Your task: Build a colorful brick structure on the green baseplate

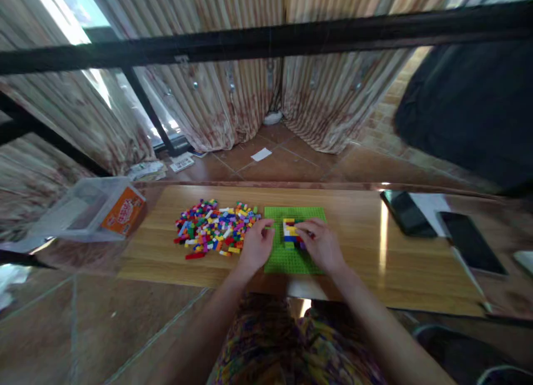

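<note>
A green baseplate (275, 260) lies on the wooden table, carrying a small stack of toy building bricks (290, 238) in yellow, white, blue, red and green. My right hand (320, 242) reaches over the plate from the right. Its thumb and fingertips are pinched on a yellow building brick at the top of the stack, partly covering it. At the plate's left edge is my left hand (256, 245), with curled fingers, a small gap between thumb and forefinger, and nothing visible in it. Just left of that hand spreads a loose pile of many-coloured bricks (216, 227).
A clear plastic box (89, 210) with an orange label stands left of the wooden table (353, 257). Two dark phone-like devices, a black one (408, 213) and another (472, 242), lie at the right by white paper (428, 207). A dark metal bar (266, 41) crosses before the curtains.
</note>
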{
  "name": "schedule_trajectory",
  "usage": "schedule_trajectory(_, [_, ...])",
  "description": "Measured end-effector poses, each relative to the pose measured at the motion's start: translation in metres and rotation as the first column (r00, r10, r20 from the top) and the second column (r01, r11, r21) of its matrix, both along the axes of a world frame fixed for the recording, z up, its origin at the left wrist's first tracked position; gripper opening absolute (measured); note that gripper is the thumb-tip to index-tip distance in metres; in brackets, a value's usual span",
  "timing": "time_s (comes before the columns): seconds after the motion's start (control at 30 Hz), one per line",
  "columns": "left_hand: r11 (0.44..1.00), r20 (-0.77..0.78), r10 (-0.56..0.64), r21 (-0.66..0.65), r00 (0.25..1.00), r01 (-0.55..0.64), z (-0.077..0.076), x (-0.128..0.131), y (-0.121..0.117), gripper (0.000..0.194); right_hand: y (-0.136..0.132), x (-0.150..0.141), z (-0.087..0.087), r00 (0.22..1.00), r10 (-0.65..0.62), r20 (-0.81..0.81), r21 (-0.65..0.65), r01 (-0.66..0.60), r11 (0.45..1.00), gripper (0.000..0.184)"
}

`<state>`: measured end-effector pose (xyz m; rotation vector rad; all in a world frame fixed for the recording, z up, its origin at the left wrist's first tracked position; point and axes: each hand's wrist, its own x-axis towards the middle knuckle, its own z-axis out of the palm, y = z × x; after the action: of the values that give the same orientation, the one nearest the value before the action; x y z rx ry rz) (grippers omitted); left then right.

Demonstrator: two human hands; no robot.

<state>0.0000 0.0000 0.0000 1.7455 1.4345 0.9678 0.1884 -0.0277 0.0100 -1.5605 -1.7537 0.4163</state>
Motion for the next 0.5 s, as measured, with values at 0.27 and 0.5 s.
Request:
schedule_trajectory(0.27, [0.991,0.063,-0.097,-0.085,0.993,0.102,-0.005,0.021,0.030,0.026,0.021,-0.004,-0.008,0.992,-0.069,0.103,0.033,0.066,0.997,0.019])
schedule_trajectory(0.5, [0.989,0.081,-0.096,-0.108,0.992,0.104,-0.005,0.027,0.030,0.024,0.019,-0.009,-0.013,0.986,-0.160,0.047,0.039,0.158,0.987,0.018])
